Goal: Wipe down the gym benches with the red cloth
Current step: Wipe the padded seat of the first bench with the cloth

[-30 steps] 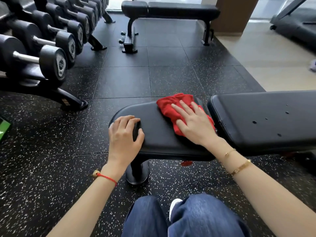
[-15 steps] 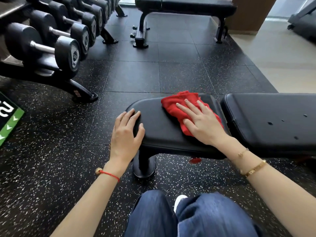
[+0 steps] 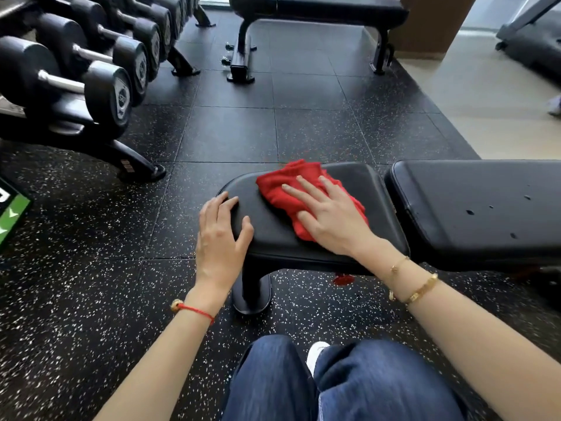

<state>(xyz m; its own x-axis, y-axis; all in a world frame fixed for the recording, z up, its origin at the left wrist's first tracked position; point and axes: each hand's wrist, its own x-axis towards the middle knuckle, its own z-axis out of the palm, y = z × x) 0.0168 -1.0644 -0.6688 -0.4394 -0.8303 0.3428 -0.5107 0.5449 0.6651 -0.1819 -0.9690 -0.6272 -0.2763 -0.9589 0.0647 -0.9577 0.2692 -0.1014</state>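
A black padded gym bench stands in front of me, with a small seat pad (image 3: 273, 235) on the left and a long back pad (image 3: 473, 205) on the right. The crumpled red cloth (image 3: 282, 183) lies on the seat pad. My right hand (image 3: 331, 217) presses flat on the cloth with straight, spread fingers. My left hand (image 3: 220, 238) rests on the left end of the seat pad, fingers over its rounded edge, thumb on top. A second black bench (image 3: 318, 9) stands further back.
A rack of black dumbbells (image 3: 100, 77) lines the left side, its foot (image 3: 139, 168) reaching toward the bench. The floor is speckled black rubber tile. A treadmill (image 3: 534, 38) stands at the far right on light flooring. My knees in blue jeans (image 3: 334, 387) are below the bench.
My right hand has slid the red cloth leftward and toward the far edge of the seat pad. My left hand stays on the pad's left end. The view has shifted slightly.
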